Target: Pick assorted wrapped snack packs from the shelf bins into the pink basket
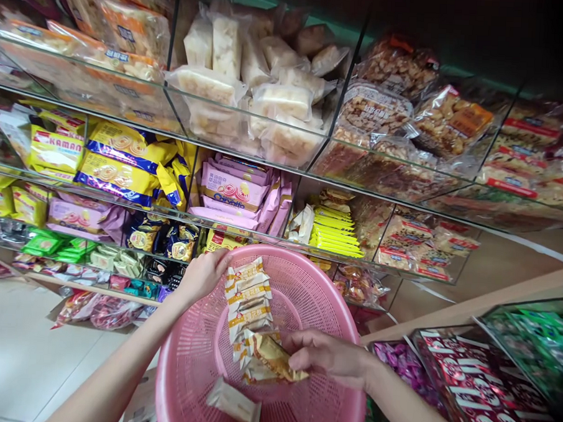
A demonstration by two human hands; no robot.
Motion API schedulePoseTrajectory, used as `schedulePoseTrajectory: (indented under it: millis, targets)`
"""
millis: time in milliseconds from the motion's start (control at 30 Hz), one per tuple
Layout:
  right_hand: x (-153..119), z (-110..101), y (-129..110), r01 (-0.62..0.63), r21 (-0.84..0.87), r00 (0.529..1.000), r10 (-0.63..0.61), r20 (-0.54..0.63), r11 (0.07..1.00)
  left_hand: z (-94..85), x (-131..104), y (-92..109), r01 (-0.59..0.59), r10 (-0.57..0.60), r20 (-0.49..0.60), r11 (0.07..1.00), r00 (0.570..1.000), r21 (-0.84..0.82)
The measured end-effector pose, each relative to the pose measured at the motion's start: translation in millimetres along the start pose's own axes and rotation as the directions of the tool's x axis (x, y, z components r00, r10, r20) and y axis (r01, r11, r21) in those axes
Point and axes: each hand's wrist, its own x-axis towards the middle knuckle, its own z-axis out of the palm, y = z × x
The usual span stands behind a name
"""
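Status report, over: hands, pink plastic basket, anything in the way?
Left hand gripping pink perforated plastic basket by its rim. Right hand holding gold-and-brown packaged snack inside it. White-and-gold wrapped bars lined up within. Nothing visibly blocking either hand.

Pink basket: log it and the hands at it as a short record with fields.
Container: pink basket, perforated sides
Left hand: gripping the basket's far rim
Right hand: inside, holding a gold packet
Other contents: row of white-and-gold packets; pale packet nearer the camera
Behind: shelf compartments with purple packages
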Motion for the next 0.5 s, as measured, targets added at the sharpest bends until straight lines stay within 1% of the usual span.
schedulePoseTrajectory:
  millis: [100,200,333,500]
  targets:
    - [2,2,7,-0.033,0.203,0.995,0.013,0.096,0.979,0.4,1,1,-0.006,0.006,0.001,1.0,1.0,-0.004]
    - [6,1,13,-0.05,0.298,0.996,0.027,0.084,0.953,0.7,2,1,-0.008,0.008,0.003,1.0,1.0,-0.006]
    - [9,-1,17,0.037,0.37,0.999,-0.047,0.02,0.928,1.0,2,2,-0.001,0.001,0.006,1.0,1.0,-0.003]
    - [7,4,16,0.183,0.374,0.977,-0.21,0.032,0.909,2.1,2,2,0.01,-0.01,0.003,1.0,1.0,-0.007]
